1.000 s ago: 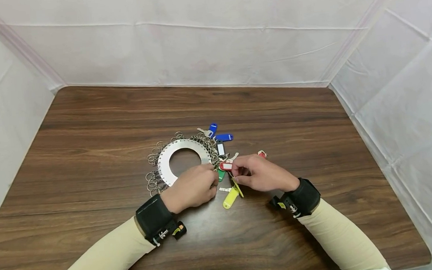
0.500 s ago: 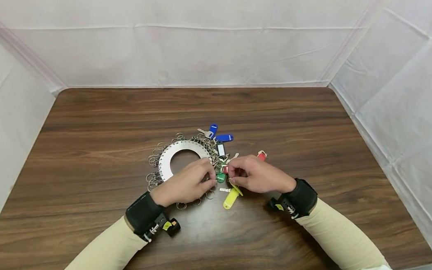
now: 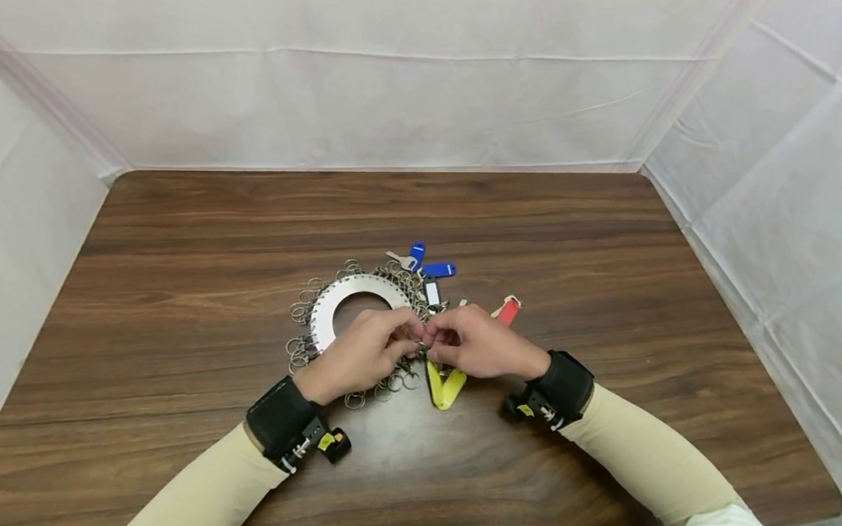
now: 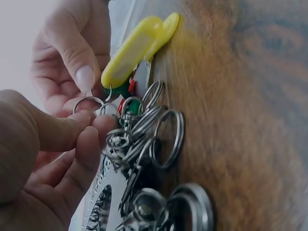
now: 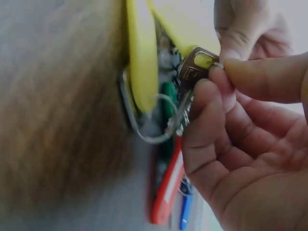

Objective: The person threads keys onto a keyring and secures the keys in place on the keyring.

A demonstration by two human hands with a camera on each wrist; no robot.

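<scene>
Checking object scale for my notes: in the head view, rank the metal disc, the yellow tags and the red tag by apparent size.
1. Metal disc, partly hidden by the left hand.
2. Yellow tags.
3. Red tag, though the right hand may hide part, so that order is unsure.

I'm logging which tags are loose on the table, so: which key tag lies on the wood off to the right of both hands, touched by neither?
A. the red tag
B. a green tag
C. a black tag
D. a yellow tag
A: the red tag lies alone on the table, beyond the right hand, while the left hand works by the metal disc.
</scene>
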